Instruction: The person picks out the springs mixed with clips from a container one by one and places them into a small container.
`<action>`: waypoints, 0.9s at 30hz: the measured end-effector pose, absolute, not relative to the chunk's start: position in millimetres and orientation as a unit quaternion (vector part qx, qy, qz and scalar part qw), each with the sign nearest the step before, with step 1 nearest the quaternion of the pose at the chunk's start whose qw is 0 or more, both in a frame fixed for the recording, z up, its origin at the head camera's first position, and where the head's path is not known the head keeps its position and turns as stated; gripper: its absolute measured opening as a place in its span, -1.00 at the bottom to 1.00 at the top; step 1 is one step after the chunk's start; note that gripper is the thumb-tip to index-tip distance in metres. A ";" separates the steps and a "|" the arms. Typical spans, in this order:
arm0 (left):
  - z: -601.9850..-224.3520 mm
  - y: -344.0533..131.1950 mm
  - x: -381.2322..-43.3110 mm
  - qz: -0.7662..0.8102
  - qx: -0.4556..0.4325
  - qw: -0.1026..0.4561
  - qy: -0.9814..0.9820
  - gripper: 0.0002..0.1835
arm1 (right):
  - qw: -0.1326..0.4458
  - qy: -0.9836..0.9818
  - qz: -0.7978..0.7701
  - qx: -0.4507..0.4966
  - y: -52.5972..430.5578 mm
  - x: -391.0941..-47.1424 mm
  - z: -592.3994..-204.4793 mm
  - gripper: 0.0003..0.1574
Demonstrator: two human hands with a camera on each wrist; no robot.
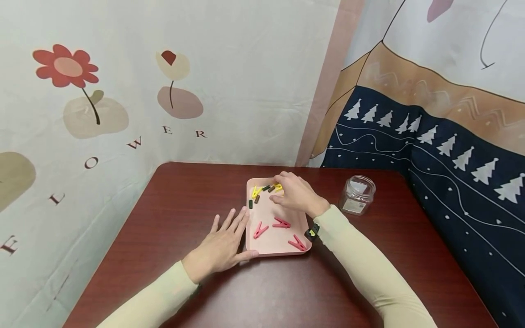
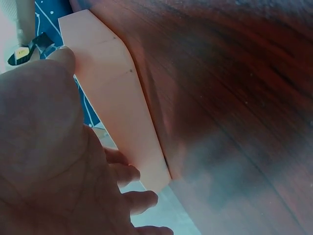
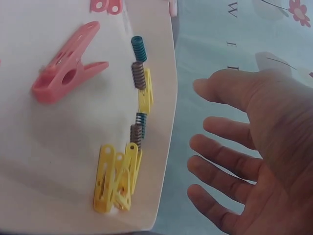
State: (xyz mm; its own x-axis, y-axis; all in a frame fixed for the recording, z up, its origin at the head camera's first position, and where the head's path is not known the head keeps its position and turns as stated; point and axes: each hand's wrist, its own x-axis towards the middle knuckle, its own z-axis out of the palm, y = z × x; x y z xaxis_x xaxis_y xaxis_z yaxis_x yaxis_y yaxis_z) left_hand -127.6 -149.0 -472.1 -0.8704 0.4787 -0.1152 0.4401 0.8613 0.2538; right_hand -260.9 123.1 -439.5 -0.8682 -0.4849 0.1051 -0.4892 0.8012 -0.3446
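Observation:
A pink tray lies on the table. My left hand lies along its left side, fingers extended, the thumb at the near rim. My right hand hovers above the tray's far right part; in the right wrist view its fingers are spread and hold nothing. Along the tray's far end are yellow clothespins, some bunched in a corner and one apart, among green springs and brown springs. Pink clothespins lie scattered over the near half.
To the right of the tray stands a clear jar with a label. The dark red table meets a patterned cloth at the back and a navy tree-print cloth at the right.

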 end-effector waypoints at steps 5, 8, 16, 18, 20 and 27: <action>-471.4 -148.2 -126.7 0.109 0.241 0.086 0.961 0.26 | -0.003 -0.947 0.178 0.269 117.7 -264.5 -442.1 -0.32; -470.8 -147.8 -126.3 0.109 0.240 0.085 0.961 0.26 | -0.006 -0.946 0.175 0.273 114.1 -267.3 -444.2 -0.30; -471.1 -147.5 -125.8 0.107 0.239 0.084 0.961 0.26 | -0.007 -0.949 0.147 0.280 102.0 -272.7 -452.6 -0.38; -471.9 -147.6 -125.9 0.109 0.239 0.085 0.961 0.27 | -0.009 -0.948 0.144 0.283 98.2 -273.3 -455.2 -0.42; -472.2 -147.7 -125.8 0.109 0.238 0.084 0.961 0.27 | -0.020 -0.945 0.157 0.285 94.4 -274.1 -458.3 -0.46; -472.4 -147.5 -125.1 0.105 0.240 0.084 0.961 0.27 | -0.041 -0.936 0.185 0.295 85.4 -277.8 -467.2 -0.49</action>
State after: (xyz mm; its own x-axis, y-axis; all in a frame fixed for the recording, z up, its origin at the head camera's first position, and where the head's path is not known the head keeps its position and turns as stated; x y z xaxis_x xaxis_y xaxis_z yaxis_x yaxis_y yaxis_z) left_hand -125.1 -147.5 -472.4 -0.8708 0.4790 -0.1107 0.4439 0.8629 0.2417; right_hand -277.8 85.4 -467.2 -0.8225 -0.5678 0.0327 -0.5374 0.7571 -0.3714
